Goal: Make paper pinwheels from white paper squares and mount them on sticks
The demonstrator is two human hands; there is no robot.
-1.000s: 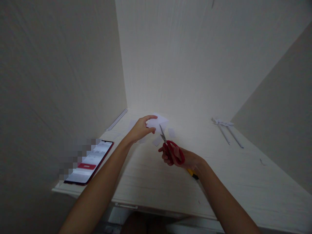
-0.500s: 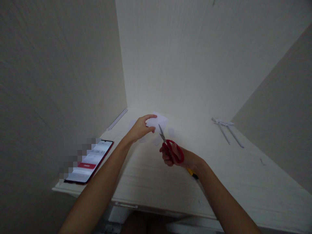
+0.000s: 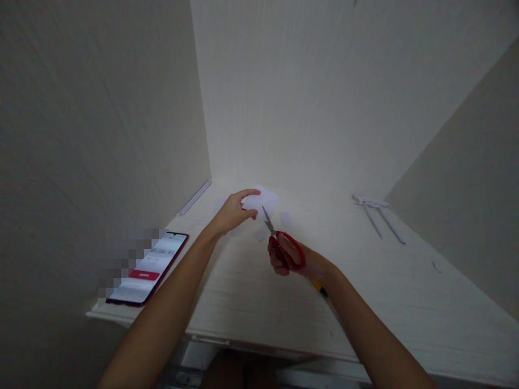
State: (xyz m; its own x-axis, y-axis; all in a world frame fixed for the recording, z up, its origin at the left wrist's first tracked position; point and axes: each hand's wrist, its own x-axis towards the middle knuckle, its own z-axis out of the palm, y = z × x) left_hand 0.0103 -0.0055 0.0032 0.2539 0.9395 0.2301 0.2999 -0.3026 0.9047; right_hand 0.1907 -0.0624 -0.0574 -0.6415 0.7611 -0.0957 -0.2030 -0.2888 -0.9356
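Observation:
My left hand (image 3: 235, 210) holds a white piece of paper (image 3: 265, 199) between thumb and fingers, above the far middle of the table. Red-handled scissors (image 3: 290, 250) are in my right hand (image 3: 279, 262), fingers through the loops. Their blades are parted and point up and away, with the tip overlapping the paper in view; whether they touch it I cannot tell. Small white paper pieces lie beneath and around, one of them a cut piece (image 3: 286, 219) right of the blades. A yellow and black tool (image 3: 317, 285), partly hidden, lies under my right wrist.
A phone (image 3: 152, 270) with a lit screen lies at the table's left edge. Thin white sticks (image 3: 195, 198) rest along the left wall. A white paper-like structure with two rods (image 3: 383, 221) lies at the back right. Walls enclose the table's back and sides.
Almost nothing differs. The scissors and right hand have shifted very slightly up and left in view, and the paper stays in my left hand.

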